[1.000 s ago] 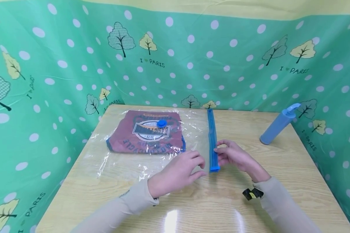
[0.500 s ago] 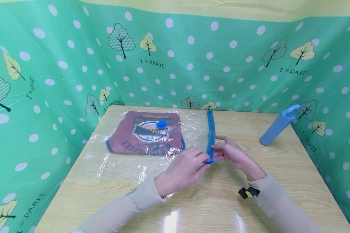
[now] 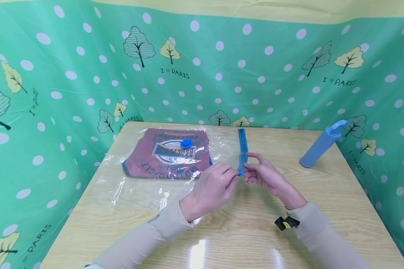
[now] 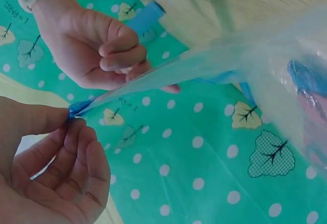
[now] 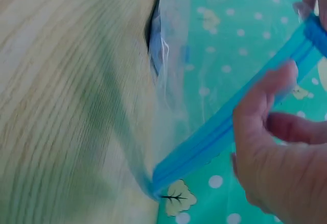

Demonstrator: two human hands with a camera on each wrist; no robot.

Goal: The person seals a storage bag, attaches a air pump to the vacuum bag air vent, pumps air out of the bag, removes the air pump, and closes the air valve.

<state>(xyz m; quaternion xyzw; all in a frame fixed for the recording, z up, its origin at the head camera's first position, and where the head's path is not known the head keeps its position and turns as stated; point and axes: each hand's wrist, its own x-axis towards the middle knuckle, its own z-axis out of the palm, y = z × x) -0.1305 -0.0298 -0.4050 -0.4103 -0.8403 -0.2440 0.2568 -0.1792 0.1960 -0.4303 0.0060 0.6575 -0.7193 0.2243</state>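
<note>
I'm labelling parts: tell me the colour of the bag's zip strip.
The zip strip is blue, showing best in the right wrist view.

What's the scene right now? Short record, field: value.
left hand: left hand pinches the near end of the blue strip
right hand: right hand at the same strip; firm grip unclear
container: clear bag, strip along its right edge, near end apparently lifted
contents: maroon printed garment
fitting: round blue cap over the garment
apart: blue cylinder, right, beyond the hands
surface: wooden table
backdrop: green dotted curtain
</note>
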